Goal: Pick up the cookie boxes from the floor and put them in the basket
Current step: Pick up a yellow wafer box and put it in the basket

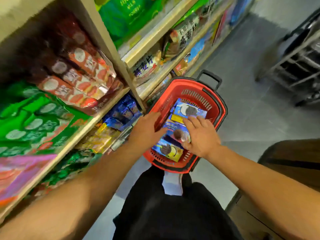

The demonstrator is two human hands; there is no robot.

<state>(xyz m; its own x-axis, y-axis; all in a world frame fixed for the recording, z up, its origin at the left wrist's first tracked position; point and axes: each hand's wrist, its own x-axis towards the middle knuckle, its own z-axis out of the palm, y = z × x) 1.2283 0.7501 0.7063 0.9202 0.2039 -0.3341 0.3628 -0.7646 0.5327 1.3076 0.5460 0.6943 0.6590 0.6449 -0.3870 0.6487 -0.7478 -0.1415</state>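
Down on the grey floor (245, 118) in front of me sits the red basket (219, 108), its black handle (210, 77) sticking out at the far end. Three blue cookie boxes lie inside it, face up, in a row from near to far. The far box (190, 110) shows a dark round cookie on its front. The middle box (176, 131) sits between my two hands, and the near box (167, 150) lies against the near wall of the basket, with a yellow patch at its right end.

My left hand (147, 128) hangs over the left rim of the basket, fingers loosely spread and holding nothing; the fingertips reach toward the left edge of the middle box, but I cannot tell whether they touch it. My right hand (201, 135) is over the right side of the basket, palm down, fingers spread wide and gripping nothing. Its fingertips lie over the near edge of the far box and the right end of the middle box, and the thumb points down toward the near box.

To my left stand the store shelves (110, 49), packed with red, green, blue and yellow snack bags. My dark trousers (166, 213) fill the near bottom of the view, just behind the basket. A metal cart (297, 58) stands at the far right, well apart from the basket.
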